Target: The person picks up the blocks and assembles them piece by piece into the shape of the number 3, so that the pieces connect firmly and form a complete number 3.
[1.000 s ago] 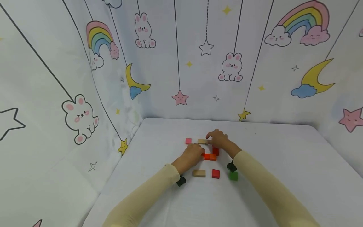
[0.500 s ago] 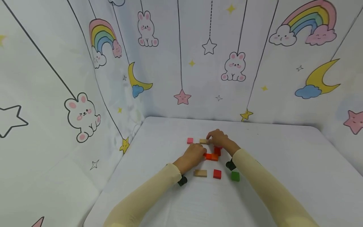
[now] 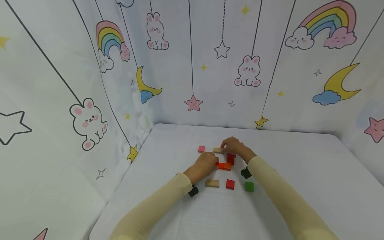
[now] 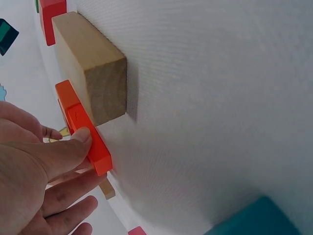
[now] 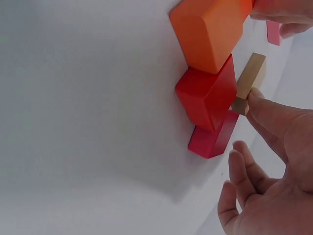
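A person in cream sleeves handles small blocks on a white worktop (image 3: 180,216); the left hand (image 3: 205,164) has a narrow grip, thumb and fingers pinching a red-orange block (image 3: 220,166) that lies end to end with an orange block (image 3: 227,166); just beyond the orange one sits a red block (image 3: 230,161), with a crimson block (image 3: 231,155) behind it; the right hand (image 3: 233,145), its grip also narrow, pinches the near end of a wooden block (image 5: 252,76) between thumb and forefinger, the other fingers loosely curled, at the far side of the group; a pink block (image 3: 201,149) lies to its left; nearer the wearer, a second wooden block (image 3: 212,183), a second red block (image 3: 230,184) and a green block (image 3: 249,186) stand well apart in a row; behind, a pale backdrop (image 3: 174,66) shows rabbits, rainbows, moons and stars.
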Demonstrator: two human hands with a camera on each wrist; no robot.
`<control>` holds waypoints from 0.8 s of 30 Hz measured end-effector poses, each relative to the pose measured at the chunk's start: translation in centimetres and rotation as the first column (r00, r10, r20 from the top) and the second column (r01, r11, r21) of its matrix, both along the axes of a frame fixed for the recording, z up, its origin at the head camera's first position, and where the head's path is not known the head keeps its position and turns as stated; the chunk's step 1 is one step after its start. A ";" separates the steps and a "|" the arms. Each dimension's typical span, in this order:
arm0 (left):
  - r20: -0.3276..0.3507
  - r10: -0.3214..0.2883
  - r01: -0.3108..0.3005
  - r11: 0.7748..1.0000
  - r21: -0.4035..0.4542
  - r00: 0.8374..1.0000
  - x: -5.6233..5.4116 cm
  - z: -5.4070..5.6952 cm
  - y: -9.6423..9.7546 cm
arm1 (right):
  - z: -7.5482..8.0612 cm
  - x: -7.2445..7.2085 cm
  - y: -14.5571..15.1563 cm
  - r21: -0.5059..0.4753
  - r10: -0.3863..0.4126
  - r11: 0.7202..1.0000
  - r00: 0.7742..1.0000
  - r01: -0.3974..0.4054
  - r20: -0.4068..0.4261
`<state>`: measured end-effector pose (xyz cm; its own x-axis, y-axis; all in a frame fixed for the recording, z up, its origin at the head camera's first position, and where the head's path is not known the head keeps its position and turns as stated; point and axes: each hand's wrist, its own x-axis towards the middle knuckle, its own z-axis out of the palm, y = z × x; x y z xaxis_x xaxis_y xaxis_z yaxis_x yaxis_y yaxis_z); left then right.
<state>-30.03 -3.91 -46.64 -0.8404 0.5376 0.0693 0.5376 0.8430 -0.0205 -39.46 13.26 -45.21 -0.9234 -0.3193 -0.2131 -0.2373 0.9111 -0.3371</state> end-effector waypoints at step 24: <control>-0.009 -0.003 0.003 1.000 0.001 1.000 -0.1 -0.2 0.1 | 0.2 -0.3 1.0 0.033 0.055 0.998 0.998 -0.055 0.016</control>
<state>-30.14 -3.80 -46.79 -0.8381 0.5401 0.0774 0.5399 0.8413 -0.0243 -39.72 14.24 -44.99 -0.9013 -0.3619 -0.2381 -0.2825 0.9077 -0.3103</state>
